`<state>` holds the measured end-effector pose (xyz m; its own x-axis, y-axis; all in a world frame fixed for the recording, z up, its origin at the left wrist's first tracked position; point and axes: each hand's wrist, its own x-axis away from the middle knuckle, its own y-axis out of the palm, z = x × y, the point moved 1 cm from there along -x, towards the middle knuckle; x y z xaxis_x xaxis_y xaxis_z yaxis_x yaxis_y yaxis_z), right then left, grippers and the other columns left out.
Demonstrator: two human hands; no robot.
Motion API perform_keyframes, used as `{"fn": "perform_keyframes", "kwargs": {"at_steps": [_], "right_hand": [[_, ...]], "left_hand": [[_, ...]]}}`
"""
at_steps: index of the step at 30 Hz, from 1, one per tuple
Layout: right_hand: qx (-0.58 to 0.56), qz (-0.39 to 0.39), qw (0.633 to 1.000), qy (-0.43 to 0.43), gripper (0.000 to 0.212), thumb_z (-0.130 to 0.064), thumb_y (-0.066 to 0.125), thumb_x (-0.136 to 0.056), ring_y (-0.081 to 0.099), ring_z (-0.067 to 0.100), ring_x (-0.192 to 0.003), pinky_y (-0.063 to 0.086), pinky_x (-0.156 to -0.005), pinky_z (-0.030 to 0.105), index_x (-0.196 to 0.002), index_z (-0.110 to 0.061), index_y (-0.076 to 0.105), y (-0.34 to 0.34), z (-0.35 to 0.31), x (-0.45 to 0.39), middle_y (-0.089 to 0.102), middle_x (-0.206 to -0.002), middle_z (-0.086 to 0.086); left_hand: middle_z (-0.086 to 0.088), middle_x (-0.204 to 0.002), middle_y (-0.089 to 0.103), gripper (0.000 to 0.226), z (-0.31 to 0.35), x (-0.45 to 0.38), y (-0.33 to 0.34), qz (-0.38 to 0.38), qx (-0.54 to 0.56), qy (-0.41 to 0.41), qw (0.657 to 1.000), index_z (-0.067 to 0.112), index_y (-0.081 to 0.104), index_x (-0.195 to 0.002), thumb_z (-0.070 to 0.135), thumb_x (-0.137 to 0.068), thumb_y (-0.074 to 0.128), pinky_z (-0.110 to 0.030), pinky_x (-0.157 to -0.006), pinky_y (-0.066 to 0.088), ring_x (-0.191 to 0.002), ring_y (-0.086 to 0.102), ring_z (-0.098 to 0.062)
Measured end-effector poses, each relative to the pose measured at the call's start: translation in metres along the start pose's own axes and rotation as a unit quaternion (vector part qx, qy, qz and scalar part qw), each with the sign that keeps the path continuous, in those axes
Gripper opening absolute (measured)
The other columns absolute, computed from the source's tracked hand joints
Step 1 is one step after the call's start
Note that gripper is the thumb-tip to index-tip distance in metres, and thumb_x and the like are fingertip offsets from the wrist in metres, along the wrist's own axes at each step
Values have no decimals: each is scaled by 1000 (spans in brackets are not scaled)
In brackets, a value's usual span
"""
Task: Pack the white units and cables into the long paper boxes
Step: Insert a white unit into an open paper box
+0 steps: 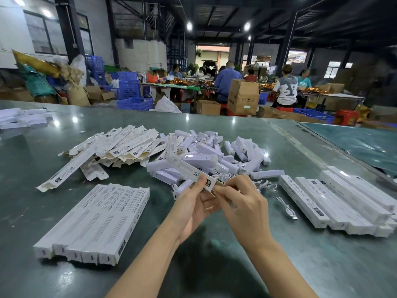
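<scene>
One long paper box (189, 169) held up at its near end, slanting away over a heap of white units (217, 155). White cables (286, 208) loose beside the heap. Flat boxes (120, 147) piled far left. Packed boxes (94, 222) in neat rows, near left and right.

Factory packing hall, workers (286, 87) at tables, stacked cartons (243, 96)

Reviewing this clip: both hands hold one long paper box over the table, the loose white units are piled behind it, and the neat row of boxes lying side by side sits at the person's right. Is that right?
Not quite. In the head view the neat row of boxes lies at the person's left; the right side holds a looser stack of boxes. The rest stands: the left hand and right hand hold one long paper box, with the white units piled behind.
</scene>
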<state>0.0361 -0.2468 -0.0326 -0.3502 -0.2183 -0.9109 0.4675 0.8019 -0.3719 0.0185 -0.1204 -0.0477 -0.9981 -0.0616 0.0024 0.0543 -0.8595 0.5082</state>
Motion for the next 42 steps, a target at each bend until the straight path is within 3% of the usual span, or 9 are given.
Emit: {"fn": "perform_keyframes", "kwargs": {"at_steps": [5,11,17,22,28,31,33,38,42], "right_hand": [[-40,-7,998,48,5,-15,73,-73,57,17,-71,45,-51,27,-75,-17,77,2,3,0,58,-75,-1],[-35,-50,998,21,11,-6,82,-70,59,22,-73,46,-56,26,-76,-11,75,0,8,0,59,-79,3],[10,18,999,-45,13,-2,73,-77,46,16,-74,41,-52,25,-66,-3,66,-2,-1,-1,56,-74,8],[48,30,997,-58,18,4,77,-71,48,19,-70,39,-43,27,-63,-7,64,-2,-1,-1,56,-73,6],[-39,-8,999,25,2,-15,75,-76,48,13,-81,45,-47,30,-76,-16,74,2,11,1,54,-80,-1],[-84,-54,994,34,12,-27,69,-83,49,14,-86,47,-63,26,-83,-17,75,2,15,3,52,-87,-1],[-108,-76,991,39,20,-33,67,-82,49,14,-91,45,-74,20,-90,-16,74,2,16,4,52,-92,-2],[-152,-74,983,71,33,-5,72,-76,54,12,-92,44,-77,18,-104,-12,58,2,19,5,56,-97,-4],[-167,-51,981,91,38,-2,73,-75,54,5,-86,41,-78,11,-108,-10,57,2,20,5,57,-94,-2]], "left_hand": [[-30,-122,62,66,-1,-1,-1,11,-8,-11,1000,-5,53,-132,44,-88,51,-35,-85,49,-92,65,-26],[-22,-107,69,48,-6,-6,-5,-3,-13,-9,1000,5,67,-112,43,-86,53,-32,-79,52,-83,68,-23],[-12,-89,73,42,-5,-6,-2,-31,-11,14,999,16,80,-89,47,-86,52,-26,-68,55,-77,70,-17],[-12,-98,73,45,-5,-3,2,-40,-4,18,999,16,79,-93,47,-91,47,-29,-76,54,-86,70,-18],[-23,-117,67,52,-6,-1,3,-17,8,6,1000,4,68,-114,44,-89,49,-36,-92,48,-101,64,-26],[-15,-96,73,42,-5,-3,0,-17,27,17,999,8,77,-93,42,-86,52,-30,-74,55,-80,69,-20],[-12,-86,72,41,-6,-5,-2,-10,38,13,999,7,75,-93,42,-84,54,-26,-64,55,-68,68,-15],[-17,-99,73,48,-5,-5,-1,-2,32,-8,999,7,66,-110,45,-82,53,-27,-67,54,-79,70,-19],[-20,-101,73,52,-5,-5,0,-13,44,-24,999,4,66,-113,45,-83,52,-29,-72,56,-83,71,-21]]}}
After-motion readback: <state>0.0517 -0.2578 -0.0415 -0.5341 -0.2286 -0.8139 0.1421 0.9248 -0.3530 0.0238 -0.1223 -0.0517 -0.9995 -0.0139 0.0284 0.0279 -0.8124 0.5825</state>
